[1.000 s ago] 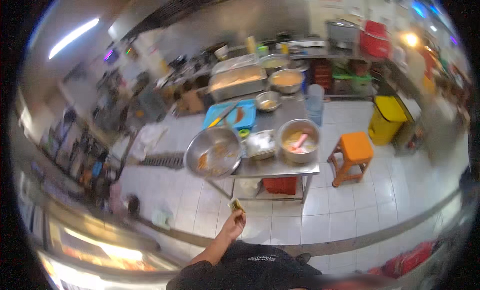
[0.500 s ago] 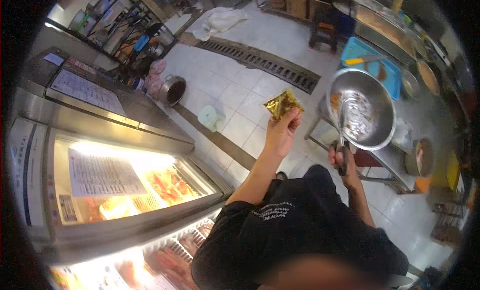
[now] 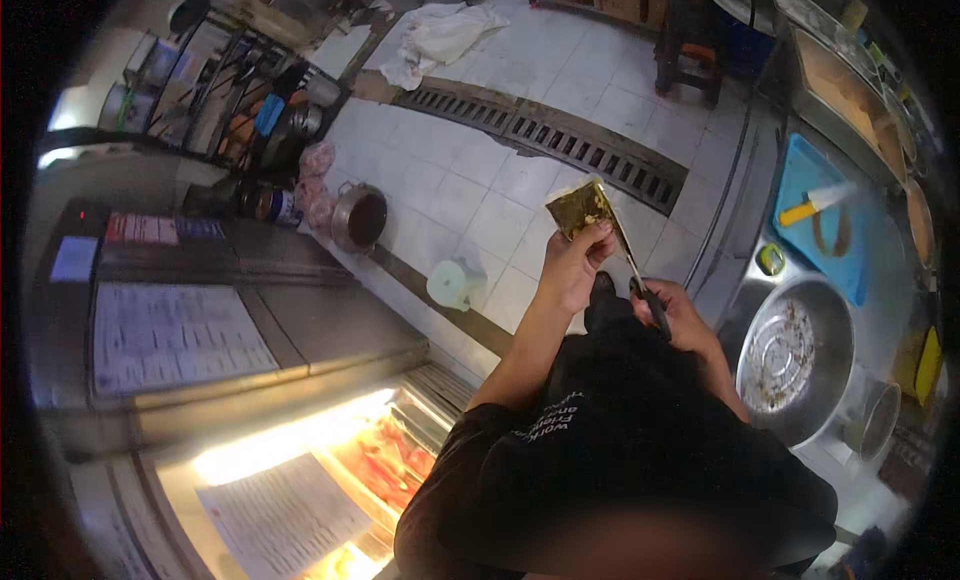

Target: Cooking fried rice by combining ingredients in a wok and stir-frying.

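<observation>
Surface (image 3: 878, 340) of grey metal, at right, carries a wide round silvery metal basin (image 3: 795, 355). The right hand (image 3: 682, 315) has its fingers wrapped around black-handled metal scissors (image 3: 652, 307), blades along the right edge of a small flat dark-gold foil packet (image 3: 575, 212), pinched in the left hand's (image 3: 575, 265) fingers.

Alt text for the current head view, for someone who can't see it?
A person's left hand holds a small packet while the right hand holds scissors, blades along the packet's right edge. To the right are a metal bowl and a blue tray with a knife; a lit case glows at lower left.
</observation>
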